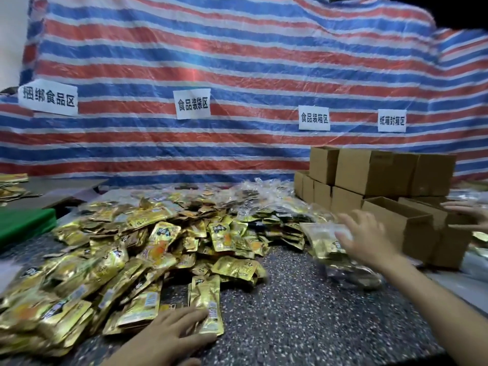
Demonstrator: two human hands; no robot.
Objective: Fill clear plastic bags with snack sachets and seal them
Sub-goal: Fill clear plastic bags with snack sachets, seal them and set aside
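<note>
A big heap of gold snack sachets covers the left and middle of the speckled table. My left hand lies flat at the heap's near edge, straight fingers touching a gold sachet that lies there. A clear plastic bag filled with sachets sits to the right of the heap. My right hand is blurred, fingers spread, and rests against that bag's right side without curling round it.
Filled clear bags are piled at the back. Stacked and open cardboard boxes stand at the right, where another person's hand rests on one. A green board lies at the left; a striped tarp with paper labels hangs behind.
</note>
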